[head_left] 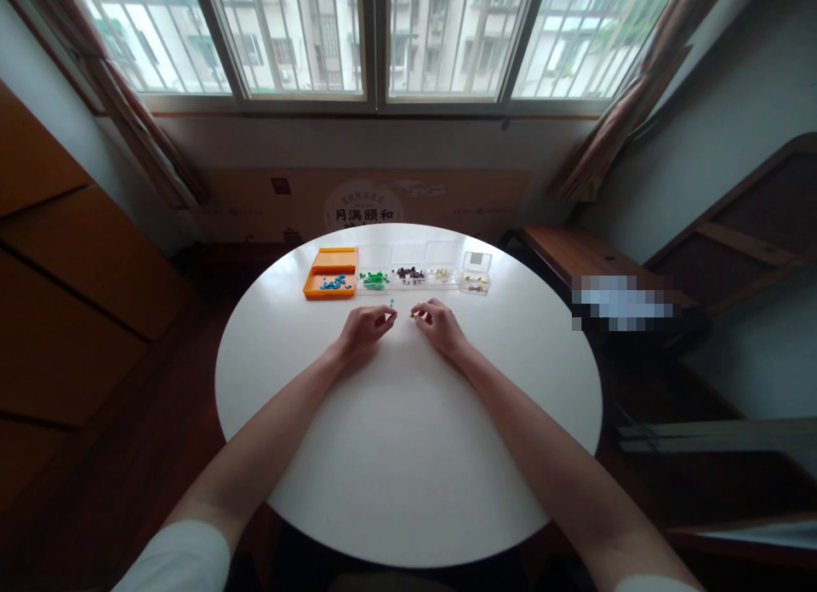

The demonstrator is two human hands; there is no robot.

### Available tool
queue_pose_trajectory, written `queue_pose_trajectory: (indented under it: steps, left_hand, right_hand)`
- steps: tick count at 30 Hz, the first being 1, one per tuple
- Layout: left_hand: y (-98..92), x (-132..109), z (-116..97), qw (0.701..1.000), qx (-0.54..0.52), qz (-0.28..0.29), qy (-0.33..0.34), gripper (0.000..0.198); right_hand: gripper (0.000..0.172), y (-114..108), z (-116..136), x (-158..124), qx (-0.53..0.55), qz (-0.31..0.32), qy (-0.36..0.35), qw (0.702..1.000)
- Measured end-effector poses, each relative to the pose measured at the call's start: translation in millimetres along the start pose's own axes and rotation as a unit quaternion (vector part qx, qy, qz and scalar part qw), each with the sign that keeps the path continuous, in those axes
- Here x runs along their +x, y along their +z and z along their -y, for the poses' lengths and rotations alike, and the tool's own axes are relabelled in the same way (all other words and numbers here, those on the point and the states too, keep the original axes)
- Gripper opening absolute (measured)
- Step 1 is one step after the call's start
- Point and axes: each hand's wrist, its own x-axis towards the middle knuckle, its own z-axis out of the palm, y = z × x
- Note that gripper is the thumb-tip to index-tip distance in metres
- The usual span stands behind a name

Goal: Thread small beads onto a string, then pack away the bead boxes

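Observation:
Above the middle of the white round table (408, 439), my left hand (367, 330) is closed in a pinch. What sits between its fingertips, if anything, is too small to make out. Facing it across a short gap, my right hand (439, 327) pinches a tiny yellowish piece (412, 315) between thumb and forefinger. A tiny teal piece (391, 303) lies on the table just beyond the left fingertips. Past the hands, an orange case (309, 293) with its lid up holds blue pieces (334, 282). Beside it, green pieces (374, 279) lie in a clear box.
More clear lidded boxes continue the row to the right, with dark brown pieces (408, 274), pale yellow pieces (442, 273) and a yellow-and-white mix (476, 280). A wooden bench (562, 252) stands right of the table; a large printed carton (472, 196) leans under the window.

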Motion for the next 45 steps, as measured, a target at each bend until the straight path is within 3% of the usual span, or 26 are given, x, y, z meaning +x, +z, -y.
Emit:
queue_pose_trajectory:
  steps: [26,33,38,45]
  left_hand:
    - [2.3,0,1,1.000,0.004,0.007,0.007,0.020]
    - [2.8,0,1,1.000,-0.002,0.005,0.002,0.021]
    - [2.7,0,2,1.000,-0.006,0.013,-0.007,0.023]
    - [2.4,0,0,1.000,-0.013,0.016,-0.016,0.025]
  right_hand:
    - [0.014,1,-4,0,-0.027,0.004,0.006,1.000]
    - [0.014,1,9,1,0.113,-0.039,0.002,0.993]
    - [0.022,11,19,0,0.316,0.017,0.083,0.945]
    - [0.022,13,18,-1,0.361,0.045,0.095,0.926]
